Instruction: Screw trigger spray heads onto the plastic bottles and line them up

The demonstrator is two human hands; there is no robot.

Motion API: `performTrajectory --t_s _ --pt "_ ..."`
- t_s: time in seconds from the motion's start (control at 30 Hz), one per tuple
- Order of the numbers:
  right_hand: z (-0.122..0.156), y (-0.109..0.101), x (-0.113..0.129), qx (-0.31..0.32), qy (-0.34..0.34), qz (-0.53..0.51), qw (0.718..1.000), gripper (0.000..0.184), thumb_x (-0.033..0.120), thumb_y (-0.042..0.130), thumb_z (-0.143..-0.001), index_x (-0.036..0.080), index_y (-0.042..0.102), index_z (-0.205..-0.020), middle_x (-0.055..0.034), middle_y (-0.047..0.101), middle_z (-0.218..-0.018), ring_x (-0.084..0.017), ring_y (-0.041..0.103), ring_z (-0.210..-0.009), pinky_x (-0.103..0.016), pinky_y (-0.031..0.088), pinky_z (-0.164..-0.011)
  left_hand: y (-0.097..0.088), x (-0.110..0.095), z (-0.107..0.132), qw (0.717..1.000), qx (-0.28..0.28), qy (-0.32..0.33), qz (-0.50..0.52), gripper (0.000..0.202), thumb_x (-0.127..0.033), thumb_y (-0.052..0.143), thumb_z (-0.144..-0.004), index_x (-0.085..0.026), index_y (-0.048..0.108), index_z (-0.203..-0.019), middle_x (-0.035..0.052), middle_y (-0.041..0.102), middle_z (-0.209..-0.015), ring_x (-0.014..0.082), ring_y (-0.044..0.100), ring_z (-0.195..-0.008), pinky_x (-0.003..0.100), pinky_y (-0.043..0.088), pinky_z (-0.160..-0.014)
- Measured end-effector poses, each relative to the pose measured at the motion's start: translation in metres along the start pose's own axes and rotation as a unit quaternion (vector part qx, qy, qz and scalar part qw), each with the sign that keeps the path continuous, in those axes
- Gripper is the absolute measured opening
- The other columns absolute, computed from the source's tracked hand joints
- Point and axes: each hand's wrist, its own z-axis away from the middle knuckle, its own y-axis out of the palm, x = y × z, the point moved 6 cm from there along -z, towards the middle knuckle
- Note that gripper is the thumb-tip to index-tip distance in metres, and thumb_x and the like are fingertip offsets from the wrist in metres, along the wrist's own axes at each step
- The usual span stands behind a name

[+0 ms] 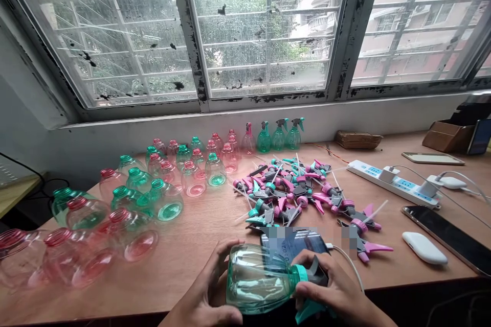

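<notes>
Lying sideways over the near edge of the surface (203,237), a green bottle (257,281) is held in both grips! Its base end is cupped by the left grip (209,286), closed round it, seemingly so that the body is kept from turning. At the neck, the spray head (319,278) is clasped by the right grip (337,283), with the thumb laid by the teal collar (299,272), probably for twisting force; how tightly it is seated cannot be told. Just beyond, a lit phone (307,245) is partly covered by the bottle. Farther on, loose heads (284,194) are heaped, pink and teal mixed, perhaps for easy picking. And to the left, open bottles (166,199) are stood upright, likely kept clear of the heap. By the wall (322,125), four topped sprayers (279,138) are lined up, presumably as a set-aside group.
</notes>
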Motion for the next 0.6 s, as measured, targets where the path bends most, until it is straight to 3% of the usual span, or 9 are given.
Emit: performTrajectory --t_s 0.13,0.2,0.27,0.37,0.5,0.6 --pt "0.001 0.002 -0.004 0.001 0.007 -0.039 0.999 0.041 0.054 0.086 -0.09 0.02 0.065 -0.099 -0.007 0.086 -0.075 -0.025 0.083 -0.068 -0.031 0.064 -0.065 0.005 -0.015 -0.002 0.995 0.03 0.07 -0.061 0.073 -0.028 0.078 -0.098 -0.054 0.046 -0.158 -0.0003 0.027 -0.181 0.0336 0.024 -0.17 0.048 0.041 -0.129" --pt "0.002 0.002 -0.005 -0.002 0.012 -0.052 0.999 0.041 0.055 0.085 -0.091 0.021 0.064 -0.1 -0.0069 0.086 -0.074 -0.025 0.083 -0.067 -0.032 0.064 -0.065 0.007 -0.017 -0.002 0.993 0.042 0.077 -0.078 0.068 -0.026 0.07 -0.104 -0.056 0.044 -0.158 -0.0022 0.026 -0.182 0.0318 0.021 -0.171 0.049 0.041 -0.129" --pt "0.002 0.002 -0.005 -0.005 0.011 -0.04 0.999 0.042 0.055 0.087 -0.089 0.02 0.065 -0.1 -0.0071 0.086 -0.074 -0.026 0.083 -0.069 -0.032 0.065 -0.065 0.006 -0.014 0.0 0.994 0.032 0.063 -0.079 0.084 -0.036 0.081 -0.096 -0.057 0.035 -0.163 -0.0001 0.026 -0.183 0.0348 0.023 -0.17 0.054 0.035 -0.132" --pt "0.004 0.0 -0.002 -0.022 0.006 0.013 1.0 0.044 0.056 0.09 -0.083 0.02 0.071 -0.1 -0.0062 0.084 -0.075 -0.028 0.083 -0.073 -0.033 0.065 -0.068 0.0 -0.007 0.002 0.998 -0.015 0.045 -0.042 0.117 -0.054 0.098 -0.071 -0.05 0.03 -0.168 0.0067 0.028 -0.182 0.0423 0.024 -0.169 0.059 0.026 -0.135" --pt "0.01 0.0 0.004 -0.045 -0.008 0.076 0.996 0.046 0.057 0.092 -0.08 0.019 0.077 -0.102 -0.0066 0.083 -0.08 -0.028 0.081 -0.075 -0.033 0.063 -0.07 -0.001 0.004 0.005 1.0 0.0 0.005 0.013 0.1 -0.053 0.094 -0.077 -0.043 0.043 -0.163 0.013 0.048 -0.171 0.0446 0.044 -0.159 0.062 0.04 -0.127" --pt "0.013 0.004 0.005 -0.022 0.028 0.031 0.999 0.049 0.063 0.087 -0.084 0.02 0.074 -0.101 -0.0065 0.083 -0.076 -0.028 0.081 -0.071 -0.033 0.062 -0.068 -0.003 0.002 0.005 1.0 0.008 0.005 -0.03 0.104 -0.05 0.097 -0.075 -0.04 0.044 -0.163 0.0145 0.049 -0.169 0.044 0.049 -0.156 0.062 0.043 -0.125"
